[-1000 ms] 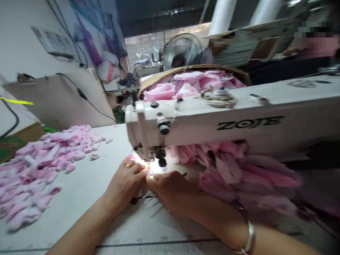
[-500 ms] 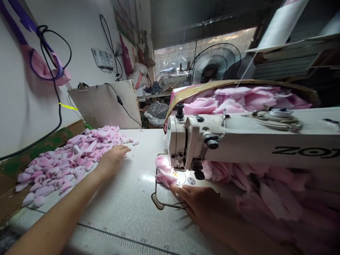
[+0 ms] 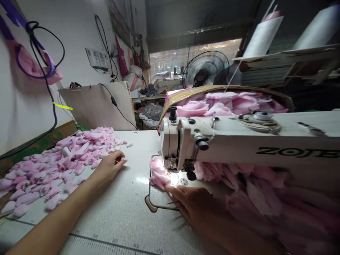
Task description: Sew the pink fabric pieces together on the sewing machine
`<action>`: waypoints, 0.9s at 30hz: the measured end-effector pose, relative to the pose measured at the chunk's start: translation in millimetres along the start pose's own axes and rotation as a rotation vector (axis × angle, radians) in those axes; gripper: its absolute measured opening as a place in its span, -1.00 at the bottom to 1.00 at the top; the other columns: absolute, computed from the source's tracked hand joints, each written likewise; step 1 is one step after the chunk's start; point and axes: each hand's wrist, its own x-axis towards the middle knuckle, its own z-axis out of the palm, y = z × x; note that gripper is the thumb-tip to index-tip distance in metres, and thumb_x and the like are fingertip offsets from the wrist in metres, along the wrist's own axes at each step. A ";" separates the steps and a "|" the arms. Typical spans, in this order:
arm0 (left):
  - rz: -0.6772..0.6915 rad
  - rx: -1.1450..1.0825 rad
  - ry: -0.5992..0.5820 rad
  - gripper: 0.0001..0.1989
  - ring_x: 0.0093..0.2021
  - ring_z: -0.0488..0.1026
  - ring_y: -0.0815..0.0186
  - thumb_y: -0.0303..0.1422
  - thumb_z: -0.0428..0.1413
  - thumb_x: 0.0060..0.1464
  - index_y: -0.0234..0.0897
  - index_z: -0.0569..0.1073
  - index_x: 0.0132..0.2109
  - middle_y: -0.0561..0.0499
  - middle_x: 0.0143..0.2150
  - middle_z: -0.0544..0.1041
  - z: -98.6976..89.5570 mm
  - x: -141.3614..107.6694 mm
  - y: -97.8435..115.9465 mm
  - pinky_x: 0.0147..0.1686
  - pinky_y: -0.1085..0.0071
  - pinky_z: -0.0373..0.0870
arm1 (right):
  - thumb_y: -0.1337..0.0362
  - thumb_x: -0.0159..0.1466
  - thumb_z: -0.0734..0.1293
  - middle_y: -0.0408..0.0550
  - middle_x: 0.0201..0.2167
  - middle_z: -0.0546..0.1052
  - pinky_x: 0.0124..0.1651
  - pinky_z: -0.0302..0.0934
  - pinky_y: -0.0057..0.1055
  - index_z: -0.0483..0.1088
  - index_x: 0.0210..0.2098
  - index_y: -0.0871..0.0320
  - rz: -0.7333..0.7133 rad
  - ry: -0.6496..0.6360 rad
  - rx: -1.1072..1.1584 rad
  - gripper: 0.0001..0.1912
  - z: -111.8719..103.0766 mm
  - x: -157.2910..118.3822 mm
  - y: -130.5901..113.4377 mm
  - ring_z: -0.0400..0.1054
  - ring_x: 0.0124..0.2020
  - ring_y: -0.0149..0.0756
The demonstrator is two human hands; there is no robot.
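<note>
Main piece is a crumpled pink plush-looking fabric piece (image 3: 158, 173), lying at the needle end of the white metal sewing machine with black ZOJE lettering (image 3: 239, 131), partly left of its head, on the pale speckled tabletop (image 3: 127, 209). Should handle light and soft, no stiffness; I'd expect it to bunch or creep rather than slip, and not be fragile. Best hold: flat fingertips on the near edge, in front of the machine's needle, clear of the point; pinching the middle would likely just wrinkle it. Right hand (image 3: 195, 202) is there, fingers extended, index tip touching that near edge; can't tell if the thumb grips, it's in shadow. Left hand (image 3: 110, 166) is well left of the machine, thumb and fingertips closed on what looks like a small pale pink fabric scrap (image 3: 123, 160); exact shape too small to read. Looks: main piece is mottled pink, folded, nearly white where the machine's lamp hits. Further left of the machine, a loose pile of small rounded pink-and-white fabric pieces (image 3: 77, 152); right of its needle, under the arm, bigger pink folds (image 3: 262, 194), dim.
</note>
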 end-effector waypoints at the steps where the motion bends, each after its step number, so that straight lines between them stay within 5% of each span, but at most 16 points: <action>1: 0.019 -0.033 -0.023 -0.83 -0.42 0.36 0.38 -0.25 -0.02 0.16 -0.24 0.35 -0.26 0.09 -0.38 0.45 2.0 -4.0 11.0 -0.38 0.44 0.27 | 0.34 0.24 0.19 -0.13 -0.32 0.56 -0.47 0.20 -0.36 0.38 -0.02 -0.13 0.006 -0.012 -0.019 -0.64 -0.4 -1.5 -0.5 0.45 -0.41 -0.18; 5: 0.111 -0.160 -0.124 -0.87 -0.38 0.39 0.41 -0.26 0.01 0.16 -0.20 0.34 -0.20 0.12 -0.37 0.46 11.9 -19.5 55.9 -0.36 0.48 0.30 | 0.17 0.31 0.17 0.10 -0.05 0.50 -0.15 0.29 -0.14 0.30 0.08 0.10 0.021 0.062 -0.066 -0.62 -4.1 -9.6 -3.5 0.41 -0.13 -0.05; 9: 0.205 -0.229 -0.167 -0.89 -0.42 0.41 0.43 -0.31 0.05 0.15 -0.19 0.32 -0.17 0.14 -0.39 0.47 21.6 -29.3 88.0 -0.40 0.50 0.31 | 0.14 0.37 0.11 0.07 0.12 0.38 0.06 0.22 -0.09 0.17 0.21 0.05 -0.019 0.160 -0.023 -0.56 -10.9 -16.4 -5.1 0.25 0.12 -0.10; 15: 0.351 -0.210 -0.188 -0.89 -0.45 0.45 0.43 -0.39 0.03 0.15 -0.18 0.29 -0.15 0.12 -0.37 0.50 34.9 -33.4 102.0 -0.45 0.51 0.34 | 0.30 0.37 0.12 -0.08 -0.01 0.48 0.07 0.22 -0.31 0.26 0.14 0.00 -0.145 0.168 0.109 -0.63 -24.2 -13.9 -4.3 0.31 0.05 -0.31; 27: 0.337 -0.112 -0.223 -0.77 -0.43 0.49 0.34 -0.32 0.03 0.17 -0.14 0.30 -0.01 0.08 -0.35 0.53 41.6 -35.4 115.7 -0.48 0.48 0.33 | 0.38 0.36 0.10 -0.05 -0.12 0.45 -0.09 0.22 -0.35 0.35 -0.04 0.08 -0.131 0.000 0.061 -0.72 -32.0 -10.4 -7.9 0.34 -0.10 -0.29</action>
